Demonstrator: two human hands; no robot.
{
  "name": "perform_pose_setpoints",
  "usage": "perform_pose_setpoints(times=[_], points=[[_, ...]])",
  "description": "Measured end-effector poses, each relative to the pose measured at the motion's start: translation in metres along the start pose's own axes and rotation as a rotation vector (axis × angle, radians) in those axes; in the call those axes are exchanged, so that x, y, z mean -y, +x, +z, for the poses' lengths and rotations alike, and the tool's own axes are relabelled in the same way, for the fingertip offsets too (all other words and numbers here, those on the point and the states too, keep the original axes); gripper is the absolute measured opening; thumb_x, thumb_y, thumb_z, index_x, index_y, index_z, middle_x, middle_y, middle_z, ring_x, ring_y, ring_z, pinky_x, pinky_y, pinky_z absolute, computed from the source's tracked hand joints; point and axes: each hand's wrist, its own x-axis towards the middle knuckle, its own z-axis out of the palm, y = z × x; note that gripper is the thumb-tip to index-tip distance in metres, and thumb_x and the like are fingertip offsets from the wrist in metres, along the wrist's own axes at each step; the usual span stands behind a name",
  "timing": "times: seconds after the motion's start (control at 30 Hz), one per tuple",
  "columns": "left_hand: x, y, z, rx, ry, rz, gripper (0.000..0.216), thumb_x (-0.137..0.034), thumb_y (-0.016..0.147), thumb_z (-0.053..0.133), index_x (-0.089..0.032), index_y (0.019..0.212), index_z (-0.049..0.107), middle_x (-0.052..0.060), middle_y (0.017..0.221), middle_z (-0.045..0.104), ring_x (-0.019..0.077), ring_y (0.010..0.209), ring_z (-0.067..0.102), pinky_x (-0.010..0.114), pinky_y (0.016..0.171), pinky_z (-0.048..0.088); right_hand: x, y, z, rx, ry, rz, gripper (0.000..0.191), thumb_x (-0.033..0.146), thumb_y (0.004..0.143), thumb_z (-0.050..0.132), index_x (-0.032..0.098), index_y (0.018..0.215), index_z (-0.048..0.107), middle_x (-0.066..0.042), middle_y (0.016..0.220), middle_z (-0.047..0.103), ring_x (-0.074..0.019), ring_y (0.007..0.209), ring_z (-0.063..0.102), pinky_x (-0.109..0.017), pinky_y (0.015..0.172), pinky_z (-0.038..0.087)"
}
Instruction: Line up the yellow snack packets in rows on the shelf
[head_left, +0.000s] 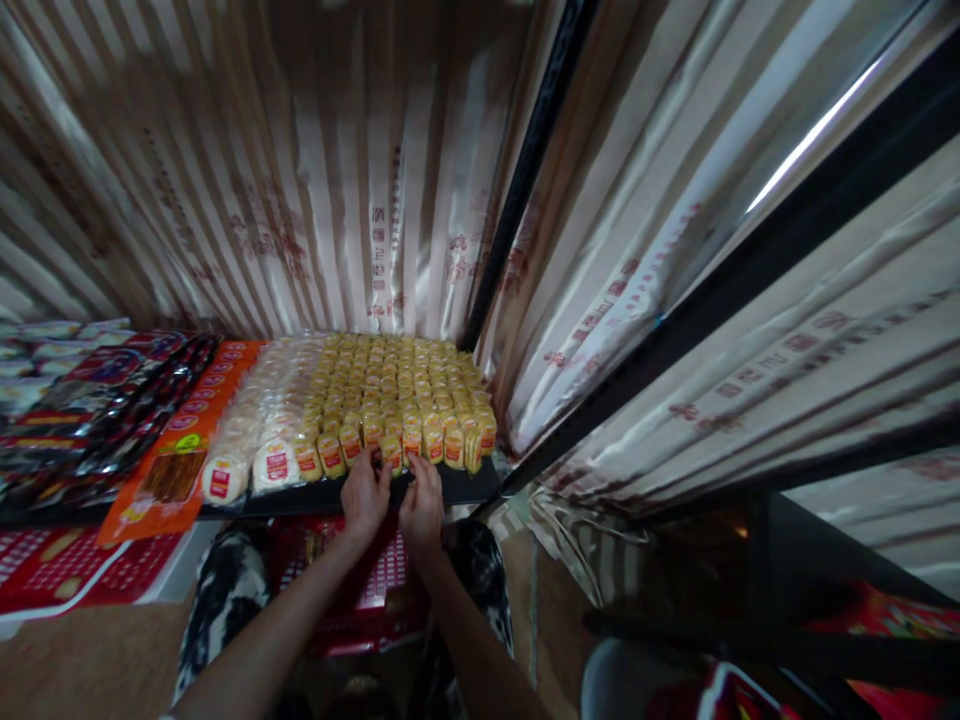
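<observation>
Many small yellow wrapped snack packets stand in tight rows on a black shelf. My left hand reaches to the front row, its fingertips pinched on a packet there. My right hand is right beside it, fingers curled up against the front-row packets near the shelf's front edge; what it grips is hidden by the fingers. Both forearms stretch up from the bottom of the view.
White round wrapped cakes lie left of the yellow packets, then orange packs and dark packs. Striped plastic sheeting hangs behind and to the right. A red crate sits below the shelf, between my knees.
</observation>
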Motion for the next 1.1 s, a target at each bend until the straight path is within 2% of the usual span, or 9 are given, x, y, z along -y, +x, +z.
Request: perform_pose_setpoints(times=[0.13, 0.33, 0.43, 0.53, 0.63, 0.77, 0.87, 0.97, 1.1], points=[[0.003, 0.003, 0.008, -0.024, 0.002, 0.05, 0.032, -0.029, 0.086, 0.045, -0.013, 0.113, 0.052, 0.011, 0.103, 0.064, 0.0197, 0.081, 0.062, 0.034, 0.077, 0.048, -0.01, 0.003, 0.002, 0.043, 0.002, 0.041, 0.057, 0.002, 0.072, 0.033, 0.015, 0.123, 0.055, -0.012, 0.11, 0.057, -0.0194, 0.107, 0.051, -0.036, 0.095, 0.043], [0.005, 0.007, 0.016, -0.149, -0.003, 0.14, 0.032, -0.03, 0.084, 0.046, -0.015, 0.111, 0.053, 0.012, 0.106, 0.058, 0.0217, 0.089, 0.059, 0.035, 0.078, 0.049, -0.02, -0.001, 0.005, 0.074, 0.006, 0.028, 0.06, 0.001, 0.072, 0.032, 0.018, 0.125, 0.054, -0.01, 0.112, 0.059, -0.0186, 0.106, 0.053, -0.035, 0.093, 0.045], [0.007, 0.008, 0.017, -0.124, -0.02, 0.142, 0.03, -0.032, 0.084, 0.044, -0.013, 0.107, 0.053, 0.009, 0.09, 0.058, 0.0205, 0.08, 0.059, 0.034, 0.073, 0.049, -0.02, -0.002, 0.005, 0.092, -0.023, 0.024, 0.057, 0.004, 0.076, 0.032, 0.018, 0.126, 0.053, -0.01, 0.114, 0.059, -0.0198, 0.107, 0.052, -0.037, 0.094, 0.044], [0.01, 0.007, 0.018, -0.118, -0.04, 0.151, 0.024, -0.032, 0.085, 0.042, -0.015, 0.097, 0.054, 0.003, 0.075, 0.054, 0.0184, 0.071, 0.057, 0.032, 0.069, 0.048, -0.019, -0.002, 0.003, 0.119, -0.033, 0.04, 0.057, 0.006, 0.077, 0.032, 0.015, 0.131, 0.047, -0.011, 0.112, 0.059, -0.0196, 0.099, 0.055, -0.037, 0.091, 0.045], [0.014, 0.006, 0.021, -0.149, -0.06, 0.216, 0.02, -0.03, 0.085, 0.041, -0.016, 0.09, 0.054, 0.003, 0.074, 0.054, 0.0178, 0.072, 0.055, 0.031, 0.071, 0.047, -0.018, -0.001, 0.002, 0.138, -0.039, 0.049, 0.057, 0.007, 0.079, 0.03, 0.012, 0.133, 0.044, -0.013, 0.113, 0.059, -0.0193, 0.093, 0.056, -0.037, 0.089, 0.046], [0.018, 0.006, 0.024, -0.135, -0.045, 0.28, 0.02, -0.029, 0.086, 0.039, -0.018, 0.083, 0.055, 0.004, 0.076, 0.055, 0.0181, 0.074, 0.055, 0.032, 0.072, 0.047, -0.017, 0.0, 0.003, 0.144, -0.066, 0.048, 0.055, 0.007, 0.078, 0.031, 0.014, 0.13, 0.049, -0.012, 0.114, 0.058, -0.0192, 0.097, 0.056, -0.035, 0.091, 0.045], [0.02, 0.004, 0.025, -0.125, -0.02, 0.307, 0.021, -0.029, 0.087, 0.039, -0.019, 0.085, 0.058, 0.005, 0.079, 0.057, 0.0184, 0.077, 0.056, 0.032, 0.074, 0.047, -0.015, 0.0, 0.001, 0.128, -0.003, 0.053, 0.057, 0.005, 0.076, 0.032, 0.016, 0.129, 0.05, -0.011, 0.111, 0.06, -0.0177, 0.094, 0.058, -0.032, 0.09, 0.047], [0.022, 0.0, 0.025, -0.123, 0.008, 0.359, 0.024, -0.028, 0.088, 0.039, -0.018, 0.094, 0.06, 0.006, 0.086, 0.059, 0.0196, 0.085, 0.057, 0.033, 0.079, 0.047, -0.014, -0.002, -0.008, 0.083, 0.085, 0.033, 0.052, 0.008, 0.08, 0.029, 0.015, 0.127, 0.05, -0.011, 0.106, 0.061, -0.0161, 0.091, 0.059, -0.031, 0.086, 0.049], [0.025, -0.004, 0.024, -0.139, 0.026, 0.416, 0.026, -0.026, 0.088, 0.04, -0.018, 0.1, 0.061, 0.007, 0.089, 0.06, 0.0197, 0.087, 0.057, 0.033, 0.082, 0.048, -0.018, -0.008, -0.026, -0.112, -0.007, 0.001, 0.043, 0.016, 0.087, 0.029, 0.015, 0.123, 0.052, -0.014, 0.117, 0.055, -0.0206, 0.111, 0.051, -0.041, 0.096, 0.043]])
